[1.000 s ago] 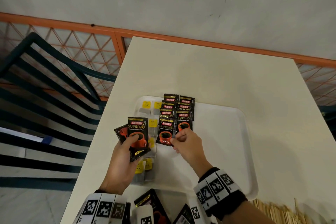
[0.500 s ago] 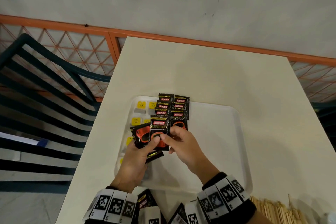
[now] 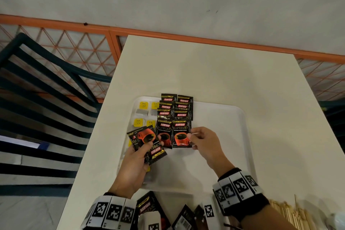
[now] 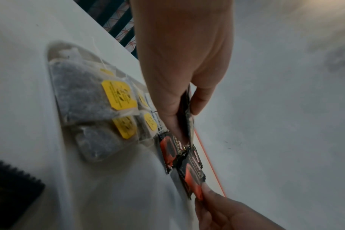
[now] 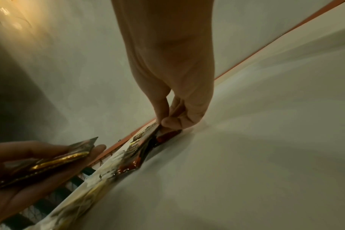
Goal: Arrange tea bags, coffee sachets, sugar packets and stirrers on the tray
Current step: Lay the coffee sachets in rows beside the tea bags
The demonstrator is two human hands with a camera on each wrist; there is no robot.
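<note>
Hands both grip coffee sachets: left (image 3: 134,157) holds two, right (image 3: 202,144) pinches one (image 3: 182,134) on tray (image 3: 224,136).

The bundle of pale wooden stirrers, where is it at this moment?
In the head view, the bundle of pale wooden stirrers lies on the white table at the bottom right, off the white plastic tray, just beyond the right wrist.

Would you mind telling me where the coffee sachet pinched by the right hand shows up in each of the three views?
Head: the coffee sachet lies centre, nearest in the right column on the white tray, its right edge pinched by the right hand.
Left wrist: lower centre, the right hand's fingertips on its end.
Right wrist: centre, edge-on, under the fingertips.
Shared landmark: the left hand's fan of sachets.
</note>
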